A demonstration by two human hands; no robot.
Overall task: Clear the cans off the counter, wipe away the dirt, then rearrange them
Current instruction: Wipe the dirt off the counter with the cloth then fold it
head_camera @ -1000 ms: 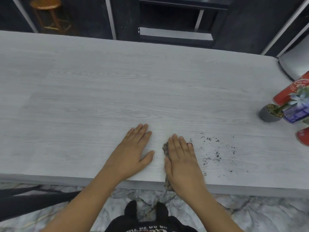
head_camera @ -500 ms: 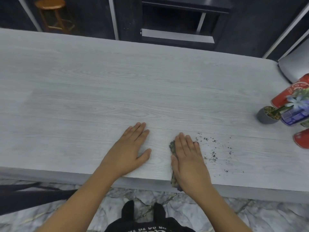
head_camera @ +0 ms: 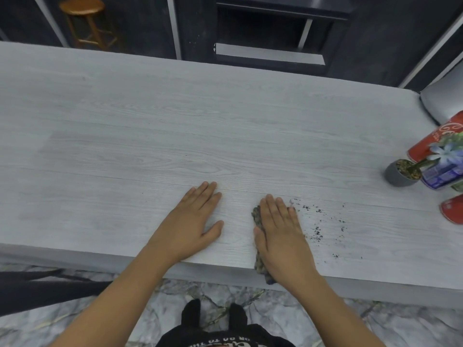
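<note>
Across the pale wood-grain worktop (head_camera: 175,126), most of the surface was seen bare; the cleared cans were found grouped at the far right edge. A red can (head_camera: 436,140) was noted there lying tilted, with a blue can (head_camera: 443,175) just in front of it, a second red can (head_camera: 453,209) cut off by the frame, and a small grey plant pot (head_camera: 400,172) beside them. The left hand (head_camera: 193,221) was recorded flat and fully open on the worktop, holding nothing. The right hand (head_camera: 283,236) was likewise spread flat, pressed palm-down on a mottled cloth (head_camera: 258,261), whose long axis ran from near the fingertips back over the near edge. The dirt (head_camera: 317,231) was observed as scattered dark specks immediately to the right of that hand, well apart from the left one. Wiping was judged to be under way; a rightward sweep by the right hand would be called for.
</note>
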